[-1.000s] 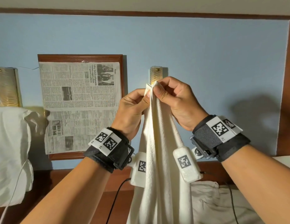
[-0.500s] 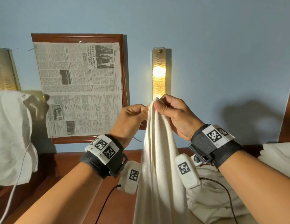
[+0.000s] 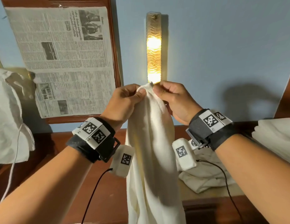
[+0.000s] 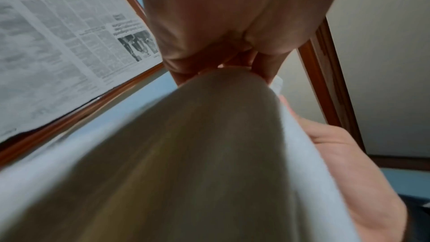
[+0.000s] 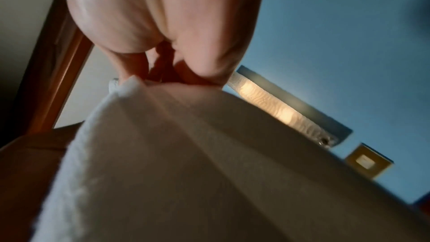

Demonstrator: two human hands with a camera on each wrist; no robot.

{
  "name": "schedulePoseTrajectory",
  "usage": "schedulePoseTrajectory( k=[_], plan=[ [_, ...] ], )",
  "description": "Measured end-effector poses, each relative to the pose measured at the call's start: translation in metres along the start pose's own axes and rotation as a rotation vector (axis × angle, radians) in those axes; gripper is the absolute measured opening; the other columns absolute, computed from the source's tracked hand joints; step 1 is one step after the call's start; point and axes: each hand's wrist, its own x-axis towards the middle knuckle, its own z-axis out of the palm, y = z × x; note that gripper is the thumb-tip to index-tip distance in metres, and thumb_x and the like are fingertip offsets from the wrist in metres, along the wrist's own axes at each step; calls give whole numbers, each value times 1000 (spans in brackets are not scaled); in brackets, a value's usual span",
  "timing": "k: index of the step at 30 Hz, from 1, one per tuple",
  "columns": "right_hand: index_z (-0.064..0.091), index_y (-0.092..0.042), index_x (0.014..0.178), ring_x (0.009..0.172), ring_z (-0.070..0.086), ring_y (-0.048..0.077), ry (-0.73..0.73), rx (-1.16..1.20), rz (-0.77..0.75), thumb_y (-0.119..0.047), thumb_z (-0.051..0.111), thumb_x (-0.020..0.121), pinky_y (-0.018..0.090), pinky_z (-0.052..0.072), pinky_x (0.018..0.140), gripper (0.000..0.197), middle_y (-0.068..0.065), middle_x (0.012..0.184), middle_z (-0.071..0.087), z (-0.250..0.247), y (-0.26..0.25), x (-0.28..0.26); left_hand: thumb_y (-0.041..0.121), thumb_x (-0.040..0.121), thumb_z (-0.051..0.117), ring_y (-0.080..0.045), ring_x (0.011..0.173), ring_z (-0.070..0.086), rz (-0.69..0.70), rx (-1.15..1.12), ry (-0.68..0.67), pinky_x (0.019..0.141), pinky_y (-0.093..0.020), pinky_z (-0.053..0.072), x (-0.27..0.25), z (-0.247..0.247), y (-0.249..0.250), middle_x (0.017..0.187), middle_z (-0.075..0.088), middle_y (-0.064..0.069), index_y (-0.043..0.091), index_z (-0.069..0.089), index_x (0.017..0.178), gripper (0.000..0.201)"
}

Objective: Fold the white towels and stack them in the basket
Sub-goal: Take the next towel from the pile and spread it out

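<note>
As hands pinch top, towel [image 3: 150, 151] hangs bunched.

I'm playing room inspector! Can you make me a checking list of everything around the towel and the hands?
Surface: brown wooden top, partly bare.
Job's things: white towel hangs from both hands; folded towels far right; basket: nothing seen.
Clutter: crumpled cloth behind the towel; white fabric at left.
Grippers: left hand and right hand pinch the towel's top.
Cables: black cable, white cord.
Surroundings: blue wall, framed newspaper, lit wall lamp.
</note>
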Motion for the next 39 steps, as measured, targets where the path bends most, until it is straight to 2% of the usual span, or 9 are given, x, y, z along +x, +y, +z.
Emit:
schedulePoseTrajectory(
  k=[6,11,14,18,22,27,32,35,39],
  plan=[
    [64,7,112,108,60,34,-29,287,220,-23,69,85,52,38,111,41,28,117,64,-4,49,-22,14,100,57,-13,67,59,-46,130,-45,60,-22,49,-3,0,-8,73,64,-4,2,66,82,23],
    [71,-11,86,72,68,9,-180,22,268,-15,62,95,21,55,63,13,-2,78,73,10,100,-51,17,100,59,-16,78,59,-118,201,6,72,-31,50,-15,-5,-27,83,62,-10,1,66,92,19],
    [70,-6,75,64,62,12,-295,-373,213,-23,61,95,34,51,60,27,7,70,68,16,151,-73,18,100,58,-18,81,60,-131,271,55,75,-36,52,-26,-12,-36,86,65,-7,3,68,95,18],
    [53,-18,55,52,43,8,-277,-707,390,-4,59,84,15,33,49,33,-10,51,42,6,229,-110,15,98,59,-20,81,59,-170,291,239,75,-37,50,-47,-39,-45,80,65,1,19,69,85,16],
    [43,-16,55,65,57,27,-389,-1039,682,-18,57,78,34,51,61,28,-1,57,47,-24,295,-153,18,96,58,-9,71,63,-271,302,504,66,-27,55,-69,-78,-54,69,65,13,30,73,71,32],
    [62,-13,83,96,63,32,-427,-1115,850,-10,52,86,31,46,74,10,13,97,65,-63,327,-182,26,89,55,-21,82,57,-312,358,676,78,-41,49,-86,-105,-74,79,57,-1,26,67,72,21],
    [60,-12,121,109,62,30,-490,-1400,945,-14,49,92,36,52,86,31,10,122,63,-91,320,-190,20,87,49,-22,80,52,-290,374,668,72,-39,45,-85,-103,-80,74,53,2,27,58,69,21],
    [58,-15,124,110,60,30,-436,-1341,858,-19,53,88,39,51,88,37,8,123,61,-75,305,-171,25,91,49,-20,71,50,-284,425,521,62,-34,40,-78,-86,-81,74,51,-3,24,54,71,20],
    [71,-12,84,74,61,20,-152,-880,398,-11,54,87,31,48,68,16,1,81,66,-1,244,-122,22,101,49,-17,69,47,-285,511,265,63,-32,40,-70,-61,-88,73,49,-2,11,58,82,23]
  ],
)
